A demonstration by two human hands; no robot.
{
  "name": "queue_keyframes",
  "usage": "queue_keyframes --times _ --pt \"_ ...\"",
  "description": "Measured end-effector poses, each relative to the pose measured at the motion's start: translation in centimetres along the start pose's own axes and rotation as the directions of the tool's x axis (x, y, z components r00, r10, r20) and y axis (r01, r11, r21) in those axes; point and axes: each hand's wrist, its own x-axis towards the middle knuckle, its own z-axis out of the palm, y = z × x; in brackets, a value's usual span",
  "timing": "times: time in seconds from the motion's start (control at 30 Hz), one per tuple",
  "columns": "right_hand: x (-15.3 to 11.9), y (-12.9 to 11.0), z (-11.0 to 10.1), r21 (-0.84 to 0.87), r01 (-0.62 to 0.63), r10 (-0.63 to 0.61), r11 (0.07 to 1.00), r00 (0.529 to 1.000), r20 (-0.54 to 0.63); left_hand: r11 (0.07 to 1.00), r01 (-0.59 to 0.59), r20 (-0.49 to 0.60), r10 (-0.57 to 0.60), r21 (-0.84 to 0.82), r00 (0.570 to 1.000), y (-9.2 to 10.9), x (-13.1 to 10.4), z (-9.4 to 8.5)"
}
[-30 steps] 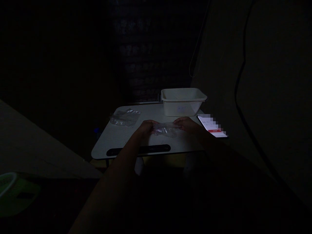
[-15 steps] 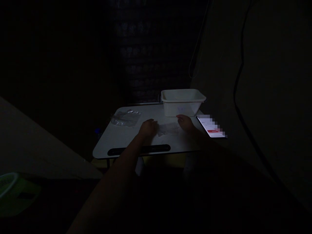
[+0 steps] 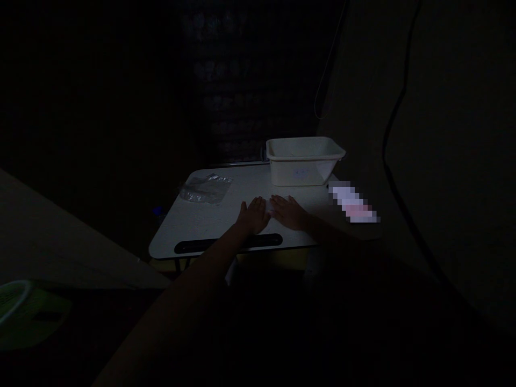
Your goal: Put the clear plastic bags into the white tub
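My left hand [image 3: 253,216] lies flat near the middle of the white table [image 3: 217,217], palm down with its fingers stretched out. Close beside it on the right, my right hand [image 3: 287,212] is also flat, fingers pointing to the upper left. Between and under the hands a small part of a clear plastic piece [image 3: 269,208] shows; the rest is covered. Another clear plastic bag [image 3: 206,189] lies at the table's back left. Behind my right hand stands a white plastic tub [image 3: 303,171].
A lit phone or tablet [image 3: 352,203] lies at the table's right edge. A black slot strip [image 3: 197,246] runs along the front edge. At the lower left is a green basket [image 3: 36,317]. A dark cable hangs on the right wall.
Both hands have come together and flattened over the plastic, which was spread between them before. The view has shifted slightly.
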Motion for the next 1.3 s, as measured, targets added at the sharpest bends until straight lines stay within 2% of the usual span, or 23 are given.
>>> queue_keyframes --times 0.2,0.43,0.6,0.83,1.1,1.3 --pt "-0.2 0.1 -0.5 -0.200 -0.014 0.021 0.980 0.999 0.030 0.997 0.024 0.040 -0.027 0.070 0.999 0.3 -0.1 -0.4" --pt "-1.4 2.3 -0.9 -0.371 -0.136 0.122 0.918 0.991 -0.062 0.993 0.029 0.041 -0.034 0.112 0.999 0.2 0.0 -0.2" --pt "-0.7 1.4 -1.2 -0.342 -0.141 0.119 0.929 0.989 -0.084 0.994 0.029 0.014 -0.030 0.102 0.999 0.4 0.0 -0.6" --pt "0.5 -1.6 -1.0 -0.251 0.012 0.005 0.968 0.998 0.068 0.993 0.007 0.025 -0.011 0.122 1.000 0.6 -0.3 -0.6" --pt "0.1 -1.2 -0.3 -0.287 0.045 -0.019 0.957 0.995 0.093 0.991 0.015 0.032 -0.020 0.132 0.999 0.3 -0.1 0.0" --pt "-0.4 -0.4 -0.9 -0.314 -0.026 0.050 0.949 0.996 0.068 0.988 0.018 0.050 -0.026 0.153 0.998 0.4 -0.1 -0.3"
